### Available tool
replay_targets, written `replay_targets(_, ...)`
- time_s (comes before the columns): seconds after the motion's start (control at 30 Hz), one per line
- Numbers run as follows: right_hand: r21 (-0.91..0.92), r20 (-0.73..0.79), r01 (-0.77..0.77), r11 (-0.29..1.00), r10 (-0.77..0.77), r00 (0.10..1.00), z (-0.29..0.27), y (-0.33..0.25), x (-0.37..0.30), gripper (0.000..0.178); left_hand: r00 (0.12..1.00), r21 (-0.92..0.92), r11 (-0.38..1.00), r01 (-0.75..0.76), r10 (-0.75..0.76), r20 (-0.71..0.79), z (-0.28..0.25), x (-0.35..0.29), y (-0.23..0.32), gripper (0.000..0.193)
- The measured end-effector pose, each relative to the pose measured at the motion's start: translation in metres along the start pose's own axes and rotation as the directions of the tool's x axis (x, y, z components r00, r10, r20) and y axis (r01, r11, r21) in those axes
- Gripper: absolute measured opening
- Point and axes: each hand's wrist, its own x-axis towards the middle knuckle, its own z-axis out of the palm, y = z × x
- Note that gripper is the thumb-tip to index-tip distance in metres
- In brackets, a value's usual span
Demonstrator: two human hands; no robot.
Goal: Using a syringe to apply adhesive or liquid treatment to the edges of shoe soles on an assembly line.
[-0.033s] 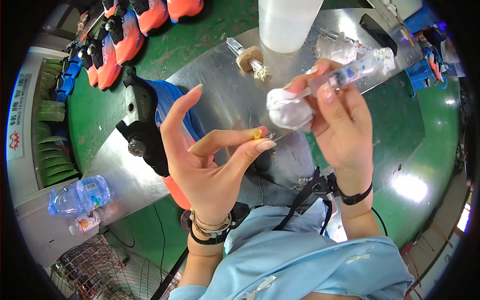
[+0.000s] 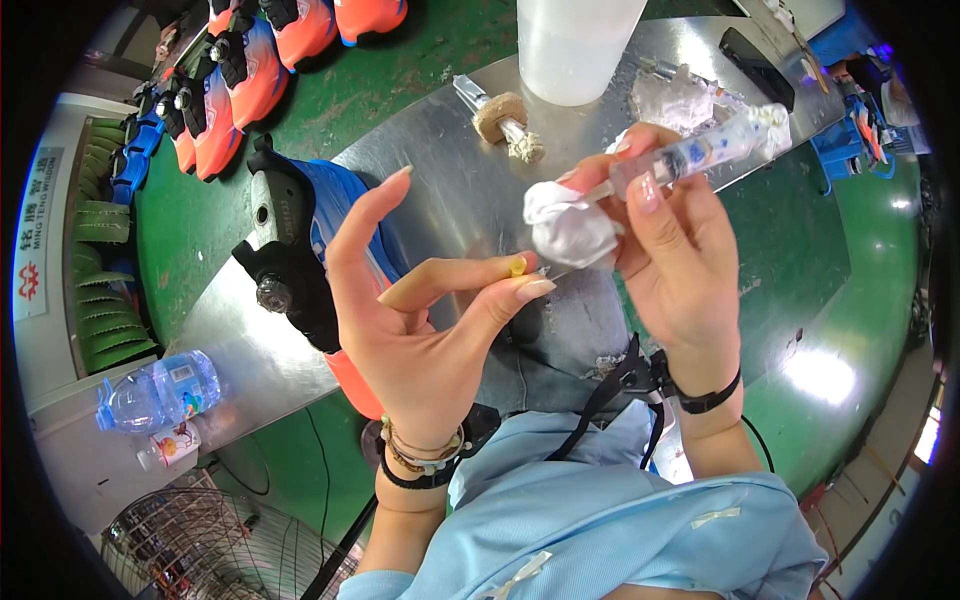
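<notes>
My left hand (image 2: 415, 335) is closed in a pinch, thumb and forefinger on a small yellow-hubbed needle tip (image 2: 518, 266); its other fingers are raised. To its right, my right hand (image 2: 685, 265) grips a clear syringe (image 2: 705, 148) with bluish specks inside and a whitish blob at its far end. A crumpled white cloth wad (image 2: 568, 228) sits at the syringe's near end, beside my right fingers and just above the needle tip, apart from it. Part of the right hand's grip on the wad is hidden.
On the metal table (image 2: 430, 185) are a white bucket (image 2: 575, 50), a syringe with a brown disc (image 2: 500, 117), crumpled plastic (image 2: 675, 100) and a black phone-like slab (image 2: 757, 68). A blue-and-orange shell with black fittings (image 2: 345, 200) lies at left. Water bottle (image 2: 165, 390) stands farther left.
My right hand, with the syringe and white wad, has shifted slightly left toward my left hand. My left hand has barely moved and still pinches the needle tip.
</notes>
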Motion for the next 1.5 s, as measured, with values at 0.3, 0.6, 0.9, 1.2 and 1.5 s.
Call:
replay_targets(0.3,0.118,0.012,-0.025,0.993,0.024,1.000,0.008,0.012,-0.012,0.024,0.965,0.085,0.989,0.120,-0.136,0.223,-0.010,0.005,0.007,0.076)
replay_targets(0.6,0.077,-0.040,0.111,0.991,-0.108,0.993,0.013,0.021,-0.019,0.022,0.861,-0.018,0.923,0.384,-0.351,0.369,-0.009,0.012,0.012,0.067)
replay_targets(0.9,-0.046,-0.136,0.339,0.940,-0.342,0.930,0.012,0.022,-0.020,0.019,0.898,0.009,0.931,0.365,-0.354,0.261,-0.010,0.010,0.008,0.064)
replay_targets(1.2,-0.008,-0.169,0.316,0.949,-0.313,0.935,0.018,0.023,-0.018,0.020,0.967,0.226,0.972,-0.072,0.012,0.256,0.004,-0.005,0.020,0.069)
replay_targets(1.5,-0.220,-0.100,0.461,0.860,-0.490,0.866,0.016,0.028,-0.016,0.022,0.896,0.424,0.789,-0.444,0.377,0.236,0.018,-0.002,0.010,0.046)
